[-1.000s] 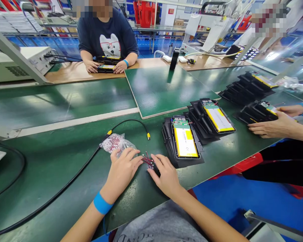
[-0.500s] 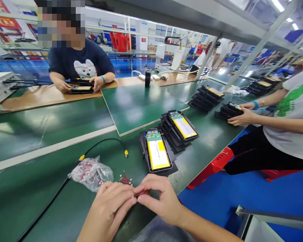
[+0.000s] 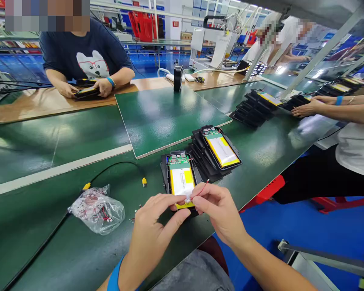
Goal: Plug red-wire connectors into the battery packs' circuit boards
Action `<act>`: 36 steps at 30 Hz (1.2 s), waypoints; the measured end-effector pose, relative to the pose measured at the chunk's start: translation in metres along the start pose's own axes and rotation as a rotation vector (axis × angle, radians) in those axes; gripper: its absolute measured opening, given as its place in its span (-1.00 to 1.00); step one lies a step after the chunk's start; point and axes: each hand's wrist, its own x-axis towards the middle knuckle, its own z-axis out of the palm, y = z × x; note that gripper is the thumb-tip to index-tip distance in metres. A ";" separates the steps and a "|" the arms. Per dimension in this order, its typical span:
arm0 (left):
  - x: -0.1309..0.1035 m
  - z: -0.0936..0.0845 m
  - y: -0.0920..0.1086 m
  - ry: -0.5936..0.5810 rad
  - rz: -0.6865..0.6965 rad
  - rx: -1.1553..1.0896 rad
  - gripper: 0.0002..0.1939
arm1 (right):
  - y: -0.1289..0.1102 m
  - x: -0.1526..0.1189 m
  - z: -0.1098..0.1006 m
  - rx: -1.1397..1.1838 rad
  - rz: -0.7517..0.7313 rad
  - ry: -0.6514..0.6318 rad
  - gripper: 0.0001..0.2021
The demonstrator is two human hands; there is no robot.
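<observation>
A thin red wire lead [image 3: 204,188] with small white ends is pinched between the thumb and forefinger of my right hand [image 3: 223,214]. My left hand [image 3: 156,222] is beside it, its forefinger tip at the white connector [image 3: 187,199] and its thumb held apart below. Both hands are over the lower end of a black device case [image 3: 196,169] containing a white-and-yellow battery pack [image 3: 180,184] and a green circuit board [image 3: 178,160]. Left of my hands, a few loose wire leads [image 3: 132,219] are partly hidden behind my left hand.
A clear plastic bag [image 3: 100,212] of wire leads lies left, near a black cable [image 3: 45,247] with yellow plugs. A stack of open cases [image 3: 220,151] stands behind right. A green board [image 3: 170,121] lies farther back. Co-workers handle cases across the table [image 3: 87,91] and at right [image 3: 303,107].
Both hands have moved up and right from the table edge to over the nearer case, with the wire lead. My left thumb has come away from the forefinger. The co-worker at right has shifted farther back.
</observation>
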 end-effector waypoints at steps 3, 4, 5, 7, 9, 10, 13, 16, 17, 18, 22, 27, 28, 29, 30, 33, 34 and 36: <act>0.007 0.008 0.003 0.031 -0.030 -0.023 -0.97 | 0.001 0.006 -0.003 0.049 0.059 0.011 -0.90; 0.009 0.010 0.003 0.039 -0.033 -0.022 -0.98 | 0.002 0.007 -0.003 0.050 0.061 0.005 -0.90; 0.010 0.012 0.003 0.040 -0.030 -0.020 -0.97 | 0.002 0.008 -0.003 0.042 0.058 -0.005 -0.90; 0.012 0.013 0.003 0.034 -0.025 -0.019 -0.95 | 0.002 0.007 -0.005 -0.031 0.028 -0.001 -0.91; 0.014 0.012 0.001 0.025 -0.029 -0.016 -0.94 | -0.001 0.006 -0.007 -0.227 -0.124 0.110 -0.93; 0.014 0.012 0.000 0.017 -0.027 -0.014 -0.94 | -0.004 0.005 -0.009 -0.377 -0.256 0.179 -0.84; 0.016 0.010 -0.002 -0.034 0.001 -0.020 -0.95 | -0.017 0.007 -0.014 -0.909 -0.651 0.180 -0.68; 0.016 0.010 -0.005 -0.063 0.021 -0.034 -0.94 | -0.027 0.014 -0.016 -1.116 -0.653 -0.122 -0.87; 0.015 0.010 -0.006 -0.065 0.019 -0.038 -0.93 | -0.029 0.016 -0.015 -1.082 -0.591 -0.197 -0.90; 0.015 0.011 -0.007 -0.073 0.017 -0.045 -0.93 | -0.030 0.018 -0.015 -1.028 -0.524 -0.252 -0.90; 0.009 0.011 -0.017 -0.041 -0.040 -0.046 -0.94 | -0.022 0.020 -0.015 -0.904 -0.398 -0.185 -0.88; -0.003 0.028 -0.049 0.139 -0.556 -0.352 -0.41 | 0.009 0.036 -0.029 -0.642 -0.131 0.142 -0.83; -0.005 0.035 -0.056 0.118 -0.665 -0.483 -0.36 | 0.017 0.041 -0.032 -0.514 -0.043 0.164 -0.80; -0.007 0.042 -0.062 0.098 -0.749 -0.594 -0.33 | 0.024 0.047 -0.036 -0.378 0.037 0.186 -0.78; -0.008 0.049 -0.067 0.086 -0.802 -0.668 -0.31 | 0.030 0.052 -0.039 -0.251 0.100 0.213 -0.76; -0.008 0.065 -0.072 0.092 -0.795 -0.808 -0.31 | 0.042 0.061 -0.045 0.010 0.207 0.274 -0.68; -0.007 0.068 -0.070 0.088 -0.779 -0.860 -0.31 | 0.044 0.062 -0.047 0.061 0.228 0.273 -0.66; -0.005 0.071 -0.065 0.086 -0.763 -0.973 -0.29 | 0.046 0.062 -0.049 0.119 0.254 0.258 -0.63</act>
